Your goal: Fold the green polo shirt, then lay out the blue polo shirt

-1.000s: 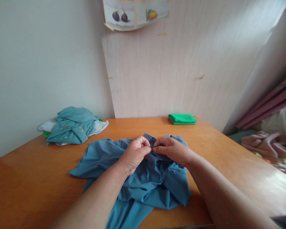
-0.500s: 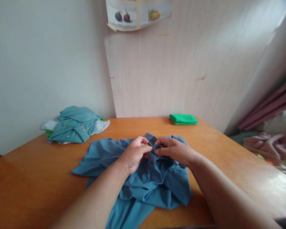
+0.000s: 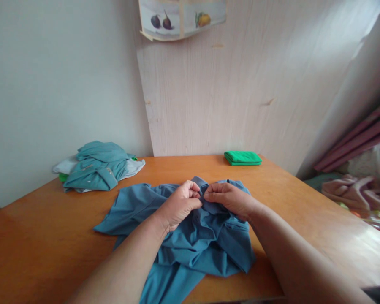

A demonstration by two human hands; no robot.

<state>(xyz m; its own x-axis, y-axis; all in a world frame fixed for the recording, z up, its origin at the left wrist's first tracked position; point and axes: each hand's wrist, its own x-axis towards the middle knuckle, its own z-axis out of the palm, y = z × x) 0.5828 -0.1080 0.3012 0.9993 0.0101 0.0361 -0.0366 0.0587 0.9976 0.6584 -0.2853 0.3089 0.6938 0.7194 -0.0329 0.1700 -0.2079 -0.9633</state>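
A blue collared shirt [image 3: 190, 251] lies rumpled on the table, its sleeve spread to the left and its placket with a dark button towards me. My right hand [image 3: 226, 197] pinches the fabric by the collar between thumb and fingers. Just left of it, my left hand [image 3: 180, 204] is at the collar's other side, fingers curled and the thumb apart from them, with nothing visible between. The fingers partly cover the collar opening.
A heap of teal and pale clothes [image 3: 96, 166] is at the table's back left. A folded green cloth [image 3: 242, 158] lies at the back right. Behind the wooden table [image 3: 34, 245] stand walls with a fruit picture [image 3: 182, 19]. Beyond the right edge is a pinkish blanket [image 3: 351, 192].
My left thumb and fingers have parted from the collar fabric they were pinching. My right hand keeps its pinch, turned slightly. The shirt's body lies as before.
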